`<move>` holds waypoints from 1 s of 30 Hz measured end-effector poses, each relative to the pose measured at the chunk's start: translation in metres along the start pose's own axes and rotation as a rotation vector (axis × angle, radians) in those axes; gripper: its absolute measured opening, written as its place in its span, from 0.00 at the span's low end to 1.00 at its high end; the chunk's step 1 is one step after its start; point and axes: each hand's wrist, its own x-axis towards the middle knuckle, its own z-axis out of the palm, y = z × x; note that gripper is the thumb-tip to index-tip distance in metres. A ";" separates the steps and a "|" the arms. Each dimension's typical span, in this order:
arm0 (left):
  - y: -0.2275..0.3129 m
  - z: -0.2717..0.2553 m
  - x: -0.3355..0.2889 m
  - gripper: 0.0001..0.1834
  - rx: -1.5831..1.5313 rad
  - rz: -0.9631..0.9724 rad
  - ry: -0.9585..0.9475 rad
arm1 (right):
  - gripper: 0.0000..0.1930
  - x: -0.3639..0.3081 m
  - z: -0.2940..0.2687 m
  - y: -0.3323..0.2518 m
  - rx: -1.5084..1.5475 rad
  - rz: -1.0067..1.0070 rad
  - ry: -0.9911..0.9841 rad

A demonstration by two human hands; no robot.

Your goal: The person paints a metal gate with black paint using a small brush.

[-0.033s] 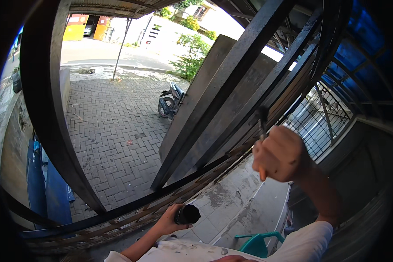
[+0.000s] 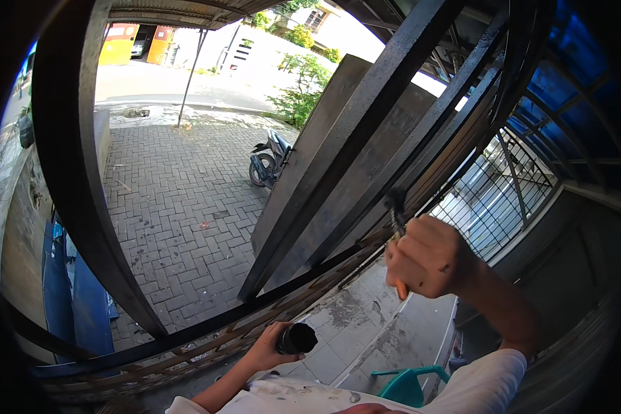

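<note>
My right hand (image 2: 426,257) is closed in a fist round a paintbrush (image 2: 397,224). Dark bristles point up and away from the fist, and the orange handle end sticks out below it. The bristles are close to the dark metal bars (image 2: 431,117) of a grille; whether they touch is unclear. Lower down, my left hand (image 2: 265,350) wraps round a small black pot (image 2: 298,339), its dark opening facing up. Dark smudges mark my right hand. The bars look black and glossy in places.
A lower rail (image 2: 207,328) crosses in front of me. Beyond it are a paved yard (image 2: 179,207), a parked motorcycle (image 2: 272,160) and a grey metal panel (image 2: 310,145). Near my right side stands a green plastic chair (image 2: 403,388). Blue panels (image 2: 90,303) lean at the left.
My right hand has moved slightly down and to the left with the paintbrush. My left hand and the pot have stayed in place.
</note>
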 end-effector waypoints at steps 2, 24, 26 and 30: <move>0.001 0.004 0.002 0.45 0.000 0.014 0.017 | 0.09 -0.013 0.017 -0.005 0.093 0.025 0.021; 0.013 -0.009 0.002 0.46 -0.001 -0.027 -0.038 | 0.09 -0.028 0.039 -0.015 0.021 -0.125 0.033; 0.013 -0.009 0.005 0.46 -0.006 -0.024 -0.030 | 0.09 -0.032 0.049 -0.020 0.195 -0.078 0.075; 0.013 -0.010 0.001 0.46 0.009 -0.027 -0.041 | 0.11 -0.026 -0.009 0.035 -0.083 0.053 0.262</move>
